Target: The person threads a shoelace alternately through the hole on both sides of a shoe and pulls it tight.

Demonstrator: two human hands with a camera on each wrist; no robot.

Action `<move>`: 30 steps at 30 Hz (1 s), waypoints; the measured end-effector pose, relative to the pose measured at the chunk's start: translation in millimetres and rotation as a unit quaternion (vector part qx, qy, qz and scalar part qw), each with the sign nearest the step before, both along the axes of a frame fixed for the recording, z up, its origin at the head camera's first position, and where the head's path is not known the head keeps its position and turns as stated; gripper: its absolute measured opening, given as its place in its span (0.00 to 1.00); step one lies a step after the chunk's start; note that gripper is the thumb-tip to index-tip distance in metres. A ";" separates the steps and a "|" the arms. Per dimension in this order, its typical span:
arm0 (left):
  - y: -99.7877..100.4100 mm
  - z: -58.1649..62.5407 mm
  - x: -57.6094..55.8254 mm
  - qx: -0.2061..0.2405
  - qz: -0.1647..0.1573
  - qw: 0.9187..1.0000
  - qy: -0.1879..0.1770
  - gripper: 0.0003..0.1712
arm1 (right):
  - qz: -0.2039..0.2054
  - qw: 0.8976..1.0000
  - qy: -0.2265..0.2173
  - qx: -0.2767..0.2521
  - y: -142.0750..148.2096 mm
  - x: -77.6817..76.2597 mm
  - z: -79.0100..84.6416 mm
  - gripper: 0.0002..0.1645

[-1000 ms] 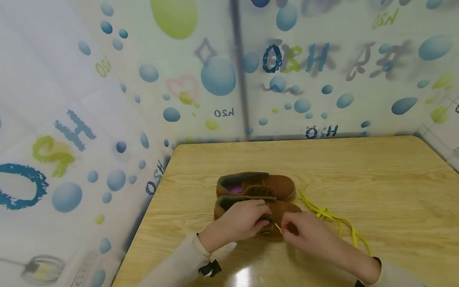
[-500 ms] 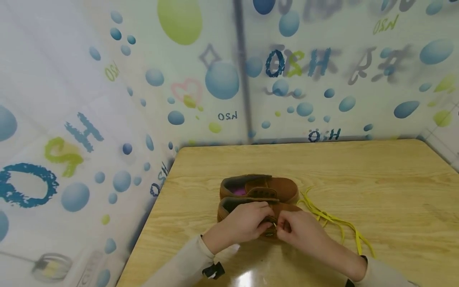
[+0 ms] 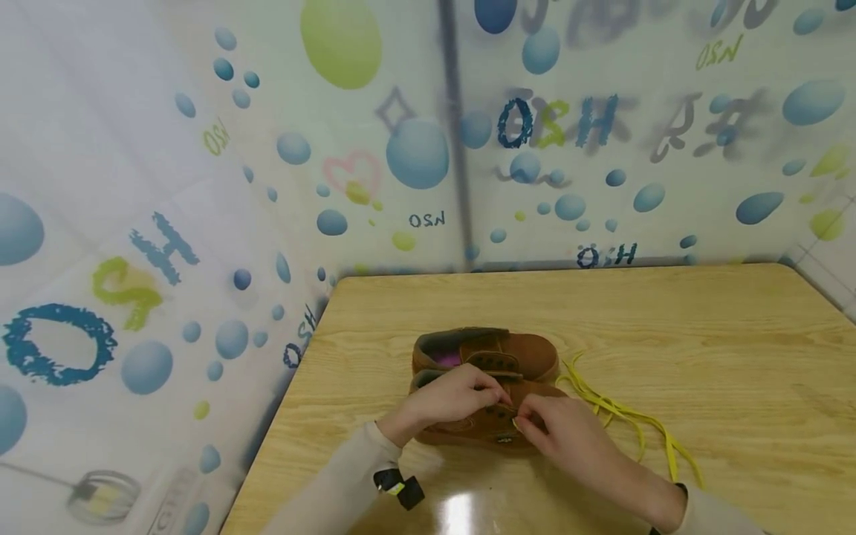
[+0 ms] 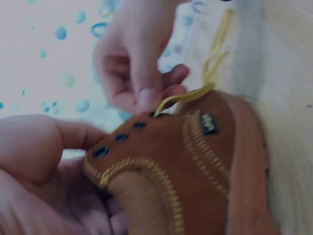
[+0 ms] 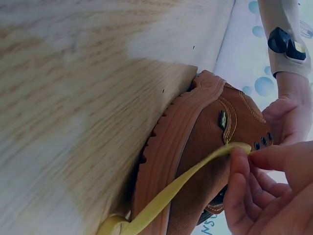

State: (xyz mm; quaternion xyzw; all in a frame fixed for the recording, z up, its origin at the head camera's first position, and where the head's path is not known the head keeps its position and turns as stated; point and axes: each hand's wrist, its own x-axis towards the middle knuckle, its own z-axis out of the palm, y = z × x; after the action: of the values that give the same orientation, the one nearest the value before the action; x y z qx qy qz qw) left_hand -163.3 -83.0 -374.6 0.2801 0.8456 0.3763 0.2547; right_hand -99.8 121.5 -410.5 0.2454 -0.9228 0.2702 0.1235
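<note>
Two brown lace-up shoes lie side by side on the wooden table, toes to the right. My left hand [image 3: 449,395] is on the near shoe [image 4: 166,142], its fingers holding the eyelet flap, some tucked behind its edge. Between thumb and forefinger, my right hand [image 3: 568,431] pinches a yellow shoelace [image 5: 181,186] right beside the eyelet nearest the toe. Dark-rimmed eyelets [image 4: 121,137] run along the flap. In the left wrist view the lace bends from that eyelet towards the toe. Whether its tip is through the hole is hidden by the fingers.
Behind the near shoe stands the far shoe [image 3: 531,355], with no lace in its visible eyelets and a purple insole. More yellow lace [image 3: 628,409] trails over the wooden table [image 3: 735,334] to the right. Walls printed with bubbles rise behind and left.
My right hand has moved left, close to the eyelet, and the stretch of lace seen between hand and shoe has shortened. My left hand has shifted up on the flap, uncovering the shoe's near side.
</note>
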 end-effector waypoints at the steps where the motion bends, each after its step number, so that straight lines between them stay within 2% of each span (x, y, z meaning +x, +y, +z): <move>1: -0.6 0.5 -2.9 0.002 0.000 1.000 -0.021 0.17 | 0.001 1.000 0.002 0.001 0.5 -0.4 0.0 0.07; 4: -2.3 1.1 -10.6 0.008 -0.008 0.998 -0.066 0.15 | 0.010 1.000 -0.002 -0.001 2.6 -2.5 -0.8 0.07; 8: -4.1 -0.6 -17.2 0.014 -0.025 0.994 -0.107 0.15 | 0.038 0.998 -0.035 -0.032 7.2 -6.5 -3.4 0.07; 12: -4.3 -4.2 -21.3 0.022 -0.033 0.991 -0.125 0.16 | 0.067 0.993 -0.072 -0.059 11.6 -10.4 -5.0 0.08; 14: -3.2 -6.3 -23.0 0.019 -0.039 0.992 -0.118 0.14 | 0.077 0.992 -0.079 -0.061 13.2 -11.8 -4.8 0.08; 16: -1.7 -8.2 -23.6 0.016 -0.047 0.994 -0.098 0.12 | 0.085 0.991 -0.081 -0.061 14.0 -12.5 -4.3 0.07; 20: 2.9 -14.3 -22.3 0.015 -0.070 0.997 -0.029 0.08 | 0.090 0.992 -0.069 -0.062 14.3 -12.3 -3.9 0.06; 23: 5.7 -18.3 -17.9 0.026 -0.066 0.997 0.013 0.06 | 0.085 0.993 -0.057 -0.056 14.2 -11.5 -4.2 0.07; 25: 6.0 -18.8 -13.2 0.026 -0.050 0.998 0.042 0.05 | 0.085 0.994 -0.047 -0.051 14.0 -11.0 -4.3 0.07; 27: 4.4 -15.7 -6.5 0.015 -0.021 0.996 0.088 0.06 | 0.087 0.994 -0.042 -0.049 13.7 -10.5 -4.7 0.08; 30: 0.3 -7.1 3.3 0.010 0.031 0.985 0.167 0.06 | 0.094 0.994 -0.028 -0.046 13.6 -10.3 -5.1 0.10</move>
State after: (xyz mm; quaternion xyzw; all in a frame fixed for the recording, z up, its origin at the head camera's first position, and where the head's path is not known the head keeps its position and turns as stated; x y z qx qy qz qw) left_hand -160.0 -82.7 -381.7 0.3152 0.8809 0.3399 0.0954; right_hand -110.1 135.0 -415.6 0.3173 -0.8854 0.3295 0.0825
